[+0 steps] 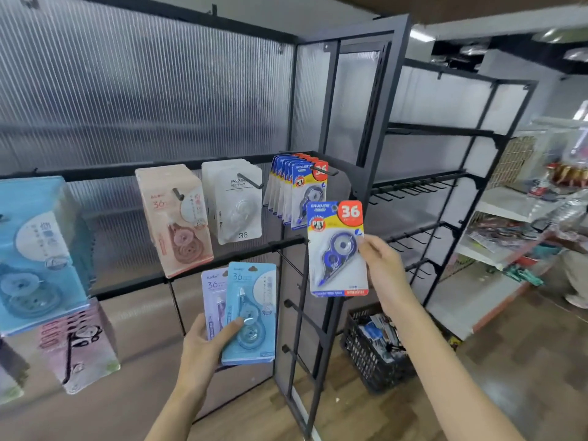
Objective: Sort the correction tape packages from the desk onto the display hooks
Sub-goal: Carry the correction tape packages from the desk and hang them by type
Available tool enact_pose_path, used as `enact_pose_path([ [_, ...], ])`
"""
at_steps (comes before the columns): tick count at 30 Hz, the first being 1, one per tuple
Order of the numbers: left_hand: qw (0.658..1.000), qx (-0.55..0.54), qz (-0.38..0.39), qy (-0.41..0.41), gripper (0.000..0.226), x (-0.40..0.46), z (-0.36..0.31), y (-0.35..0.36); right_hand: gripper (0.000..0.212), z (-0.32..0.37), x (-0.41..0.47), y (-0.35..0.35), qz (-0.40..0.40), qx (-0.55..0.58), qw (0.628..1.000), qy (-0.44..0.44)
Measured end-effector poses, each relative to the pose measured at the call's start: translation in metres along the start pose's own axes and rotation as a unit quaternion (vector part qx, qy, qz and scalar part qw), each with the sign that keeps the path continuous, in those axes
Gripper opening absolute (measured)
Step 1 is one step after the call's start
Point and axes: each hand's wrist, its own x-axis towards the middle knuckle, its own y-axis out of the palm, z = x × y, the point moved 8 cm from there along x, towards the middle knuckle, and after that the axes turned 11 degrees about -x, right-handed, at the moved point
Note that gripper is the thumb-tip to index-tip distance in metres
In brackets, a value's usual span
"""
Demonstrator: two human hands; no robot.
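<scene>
My right hand (383,268) pinches a blue-and-yellow correction tape package (335,249) marked 36 by its right edge, holding it upright just below and right of a hook (325,170) that carries several matching packages (297,189). My left hand (208,343) grips two packages fanned together: a light blue one (251,313) in front and a lilac one (214,294) behind it. Both hands are in front of the black display rack.
Other hooks hold white packages (234,202), peach packages (176,218), large blue packages (35,253) and pink panda packages (79,342). Bare hooks (300,308) jut from the rack's lower post. A black crate (374,348) of goods sits on the floor. Shelving stands at right.
</scene>
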Motion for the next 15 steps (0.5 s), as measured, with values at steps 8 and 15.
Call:
enact_pose_path([
  [8, 1.000, 0.008, -0.016, -0.009, 0.025, 0.011, -0.002, 0.006, 0.019, 0.027, 0.068, 0.000, -0.075, 0.044, 0.996, -0.022],
  [15, 0.999, -0.006, -0.051, 0.004, 0.027, 0.016, -0.004, 0.015, 0.017, 0.009, 0.103, 0.001, -0.048, 0.025, 0.999, -0.007],
])
